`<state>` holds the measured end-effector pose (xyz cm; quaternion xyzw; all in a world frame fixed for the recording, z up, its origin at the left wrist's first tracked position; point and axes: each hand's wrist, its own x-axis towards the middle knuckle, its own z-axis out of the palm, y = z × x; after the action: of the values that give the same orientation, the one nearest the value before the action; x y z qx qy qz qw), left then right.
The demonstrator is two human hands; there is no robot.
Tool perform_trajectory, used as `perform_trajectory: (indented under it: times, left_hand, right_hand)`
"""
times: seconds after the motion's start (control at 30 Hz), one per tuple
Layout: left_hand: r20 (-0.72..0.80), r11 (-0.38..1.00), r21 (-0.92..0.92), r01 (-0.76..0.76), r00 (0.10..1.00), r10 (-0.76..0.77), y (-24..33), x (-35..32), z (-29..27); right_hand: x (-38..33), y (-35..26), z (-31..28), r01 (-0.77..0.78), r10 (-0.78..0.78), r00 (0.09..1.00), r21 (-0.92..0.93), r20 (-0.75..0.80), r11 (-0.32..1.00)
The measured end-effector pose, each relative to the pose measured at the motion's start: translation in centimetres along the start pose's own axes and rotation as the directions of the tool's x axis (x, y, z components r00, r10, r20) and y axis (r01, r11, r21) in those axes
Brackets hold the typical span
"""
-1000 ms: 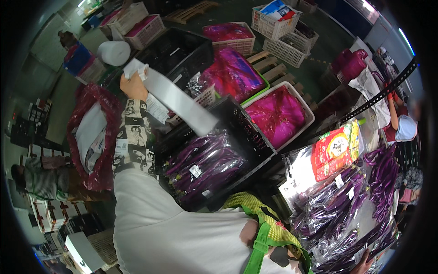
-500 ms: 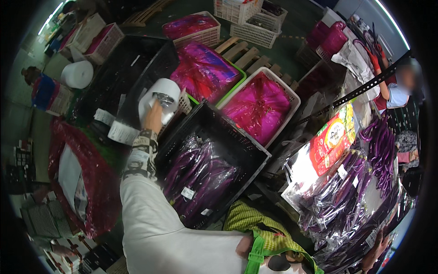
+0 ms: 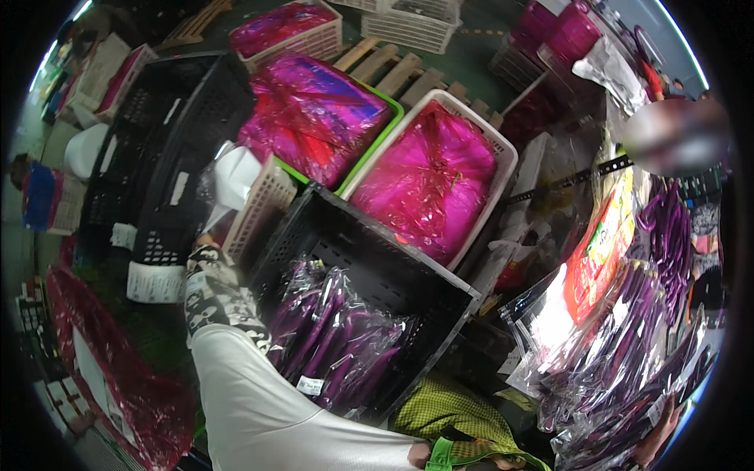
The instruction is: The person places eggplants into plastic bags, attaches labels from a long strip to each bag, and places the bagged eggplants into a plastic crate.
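My left hand (image 3: 206, 239) reaches down beside a beige plastic crate (image 3: 259, 206) at the centre left. Only a little of it shows past the patterned cuff (image 3: 220, 294), and its fingers are hidden. Just above it are clear film and a white roll (image 3: 236, 174). Below my forearm stands a black crate (image 3: 393, 259) with bagged eggplants (image 3: 334, 345), some labelled. At the lower right rim, my right hand (image 3: 660, 436) is against a heap of bagged eggplants (image 3: 620, 361); it is blurred, and its grip is unclear.
Black crates (image 3: 161, 157) with white labels stand at the left, above a dark red plastic sack (image 3: 149, 400). Beyond are a green-rimmed crate (image 3: 377, 149) and a white crate (image 3: 510, 157), both lined with pink plastic. A pallet (image 3: 385, 67) lies behind; a person (image 3: 675, 133) is at the far right.
My left hand has moved left and down from the white roll, its fingers passing out of sight. The view has shifted; my right hand stays by the bagged eggplants.
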<state>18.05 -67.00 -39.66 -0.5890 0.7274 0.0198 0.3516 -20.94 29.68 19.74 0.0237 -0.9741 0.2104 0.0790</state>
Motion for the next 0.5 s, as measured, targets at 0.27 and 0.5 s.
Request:
perform_trajectory:
  times: [0.27, 0.5]
  left_hand:
    - [-0.135, 0.977, -0.058, -0.204, 0.972, 0.195, 5.2, 3.9, -1.2]
    - [-0.124, 0.922, -0.285, -0.261, 0.964, 0.235, 8.9, -2.7, -8.7]
  right_hand:
    - [1.5, -10.4, 5.2, -0.186, 0.169, 0.981, 0.199, 0.100, 0.962]
    - [-2.7, -7.1, 4.1, -0.375, 0.350, 0.926, 0.470, 0.144, 0.799]
